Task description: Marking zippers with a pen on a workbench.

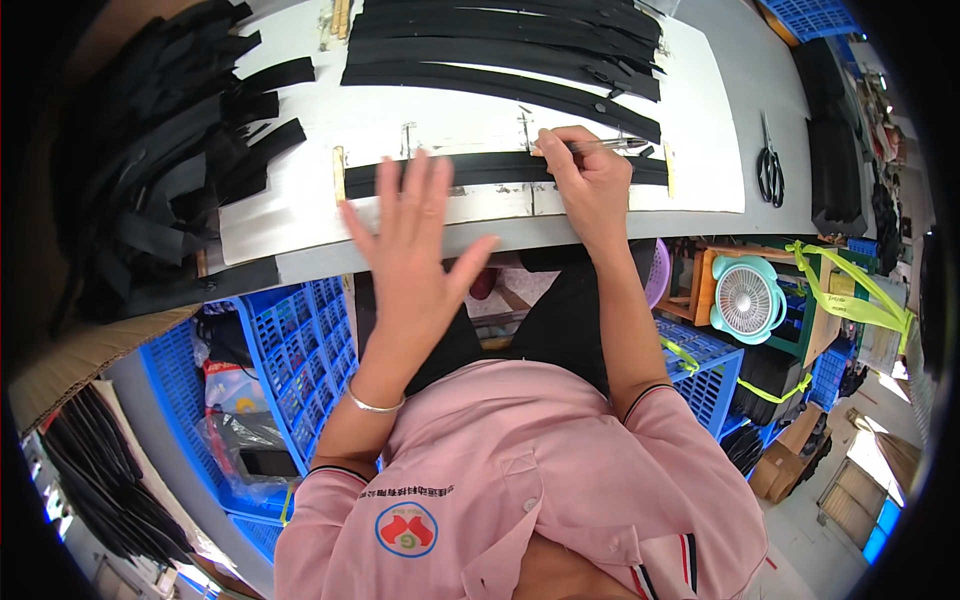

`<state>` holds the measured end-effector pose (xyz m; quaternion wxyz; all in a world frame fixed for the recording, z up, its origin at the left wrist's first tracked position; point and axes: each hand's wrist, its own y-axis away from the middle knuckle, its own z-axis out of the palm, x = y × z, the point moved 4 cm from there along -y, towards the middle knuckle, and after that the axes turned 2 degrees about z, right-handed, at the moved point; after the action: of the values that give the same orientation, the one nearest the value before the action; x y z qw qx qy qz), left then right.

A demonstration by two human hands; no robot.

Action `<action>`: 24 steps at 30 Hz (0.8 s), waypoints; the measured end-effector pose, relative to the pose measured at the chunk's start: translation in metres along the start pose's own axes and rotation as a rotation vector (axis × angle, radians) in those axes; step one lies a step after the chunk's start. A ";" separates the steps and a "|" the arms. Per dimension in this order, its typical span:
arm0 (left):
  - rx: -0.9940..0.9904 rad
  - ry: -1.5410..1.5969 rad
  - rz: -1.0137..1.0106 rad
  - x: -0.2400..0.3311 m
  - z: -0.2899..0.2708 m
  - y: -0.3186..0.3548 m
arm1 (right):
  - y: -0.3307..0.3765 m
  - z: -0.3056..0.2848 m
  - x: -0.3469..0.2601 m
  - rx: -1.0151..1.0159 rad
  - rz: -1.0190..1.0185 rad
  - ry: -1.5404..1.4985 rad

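A black fabric strip (pixel 490 170) lies flat across a white board (pixel 270 185), between two short yellowish tape pieces. My right hand (pixel 590 180) is closed round a pen (pixel 612 144), its fingers over the strip right of the middle. With fingers spread, my left hand (pixel 415 240) reaches over the board's near edge; the fingertips overlap the strip's left part, and I cannot tell whether they press on it. Dark marks show on the board above and below the strip. Further back, several similar black strips (pixel 480 50) lie side by side.
A heap of black strips (pixel 150 170) covers the table's left end. Black scissors (pixel 769 170) lie right of the board, near stacked black material (pixel 835 150). Below the table edge are blue plastic crates (pixel 290 350) and a small turquoise fan (pixel 748 300).
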<state>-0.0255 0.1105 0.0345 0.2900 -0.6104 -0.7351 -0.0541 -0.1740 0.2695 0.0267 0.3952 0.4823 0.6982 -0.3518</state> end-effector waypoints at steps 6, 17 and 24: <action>-0.050 0.136 0.120 0.027 0.025 -0.013 | -0.001 0.004 0.001 0.069 -0.112 -0.074; -0.065 0.089 0.125 0.025 0.029 -0.015 | -0.001 -0.002 -0.001 -0.064 -0.075 0.028; -0.060 0.059 0.126 0.027 0.032 -0.015 | -0.001 -0.003 0.005 -0.110 -0.116 0.051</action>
<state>-0.0533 0.1440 0.0250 0.2961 -0.6621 -0.6842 -0.0757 -0.1766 0.2737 0.0235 0.3821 0.4274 0.7531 -0.3227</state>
